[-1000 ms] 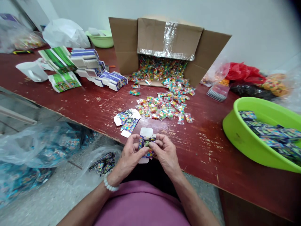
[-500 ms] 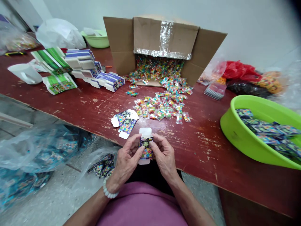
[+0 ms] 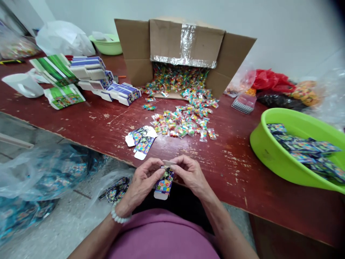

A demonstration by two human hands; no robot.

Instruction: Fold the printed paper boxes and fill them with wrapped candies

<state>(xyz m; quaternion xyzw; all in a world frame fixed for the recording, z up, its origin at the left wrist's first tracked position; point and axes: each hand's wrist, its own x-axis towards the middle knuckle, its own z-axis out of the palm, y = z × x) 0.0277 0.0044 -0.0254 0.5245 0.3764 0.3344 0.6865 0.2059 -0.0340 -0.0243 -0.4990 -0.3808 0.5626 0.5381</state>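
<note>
On the red worktop (image 3: pixel 81 120), two flat printed cartons (image 3: pixel 140 142) lie just beyond the left hand (image 3: pixel 142 184). That hand and the right hand (image 3: pixel 193 176) curl nearly closed, pinching a small printed paperboard box (image 3: pixel 164 184) by its white top flap, just off the worktop's near edge. Further right, a green basin (image 3: pixel 292 153) holds printed boxes.

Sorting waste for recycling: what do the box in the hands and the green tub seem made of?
The small box looks like thin printed card: glossy colour outside, white bare flap, sharp folds. The green tub looks like moulded plastic: smooth, shiny, rounded rim.
</note>
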